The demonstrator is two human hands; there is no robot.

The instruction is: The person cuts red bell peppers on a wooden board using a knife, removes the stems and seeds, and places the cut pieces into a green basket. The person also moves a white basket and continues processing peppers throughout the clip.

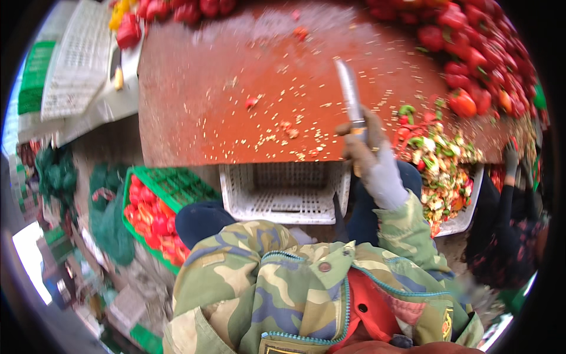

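Observation:
My right hand (371,152), in a grey glove with soiled brown fingers, holds a knife (349,90) above the near edge of a red-brown tabletop (199,84). The blade points away from me; my fingers wrap its light-coloured handle. My left hand (303,235) shows only as a pale, blurred patch of glove low by my lap, so its fingers cannot be made out. Pale seeds and a small red pepper scrap (251,103) are scattered over the tabletop. Beneath its near edge, between my knees, sits a white plastic crate (278,217).
Red peppers (473,57) are heaped at the far right. Pepper cores and stems (442,163) spill off the table into a pale crate (471,203). A green crate (170,190) of red peppers stands at left. Another person's gloved hand (511,159) is at far right.

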